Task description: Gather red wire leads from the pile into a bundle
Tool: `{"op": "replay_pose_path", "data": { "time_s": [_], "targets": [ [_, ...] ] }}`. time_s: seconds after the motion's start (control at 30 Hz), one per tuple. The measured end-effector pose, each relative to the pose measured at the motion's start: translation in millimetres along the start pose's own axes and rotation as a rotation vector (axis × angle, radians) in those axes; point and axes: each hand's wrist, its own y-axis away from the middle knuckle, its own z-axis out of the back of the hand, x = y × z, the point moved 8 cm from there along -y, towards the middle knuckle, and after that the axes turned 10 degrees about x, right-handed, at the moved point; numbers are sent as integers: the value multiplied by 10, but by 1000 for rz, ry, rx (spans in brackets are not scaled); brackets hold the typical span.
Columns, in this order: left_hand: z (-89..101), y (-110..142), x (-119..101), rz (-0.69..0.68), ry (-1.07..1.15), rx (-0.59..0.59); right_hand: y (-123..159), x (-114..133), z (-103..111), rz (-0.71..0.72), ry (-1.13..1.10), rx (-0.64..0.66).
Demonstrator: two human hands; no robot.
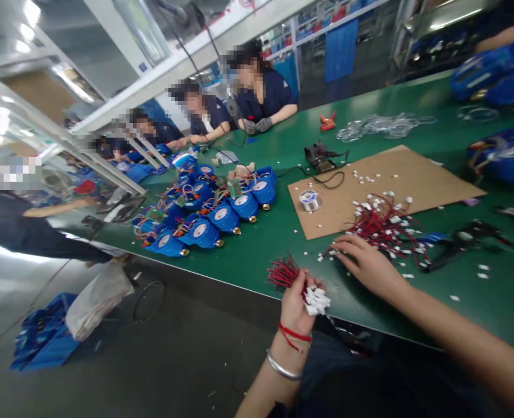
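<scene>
My left hand [298, 299] is closed around a bundle of short red and black connector wires [283, 273]. Their bare ends fan out to the left, and white plugs [316, 300] bunch up at the other side of the fist. To the right, my right hand [363, 264] is low over the green table, fingertips together at a thin dark connector wire [327, 252]; its thumb is mostly hidden. Just beyond that hand lies a loose pile of red and black wires with white plugs [381, 223], partly on a brown board [431, 174].
A solder spool [310, 201] sits on the board, a black soldering stand [320, 157] behind it. Blue meters [224, 217] crowd the left; more blue units [504, 151] stand at right. Black-handled pliers [461, 241] lie near the pile. Co-workers sit across the table.
</scene>
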Motion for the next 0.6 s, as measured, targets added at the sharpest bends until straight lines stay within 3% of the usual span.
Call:
{"op": "replay_pose_path", "data": {
  "time_s": [0.1, 0.23, 0.33, 0.47, 0.6],
  "targets": [
    [22, -12, -52, -13, -18, -27, -175, -160, -92, -17, 134, 67],
    [-14, 11, -18, 28, -6, -10, -272, -88, -289, 1, 235, 236],
    [-25, 27, -7, 40, -16, 17, -228, 56, -173, -19, 232, 185],
    [-30, 25, 126, 161, -61, 24, -10, 362, 54, 86, 142, 58],
    [-86, 4, 268, 241, -57, 16, 235, 641, -86, 237, 84, 141]
  ]
}}
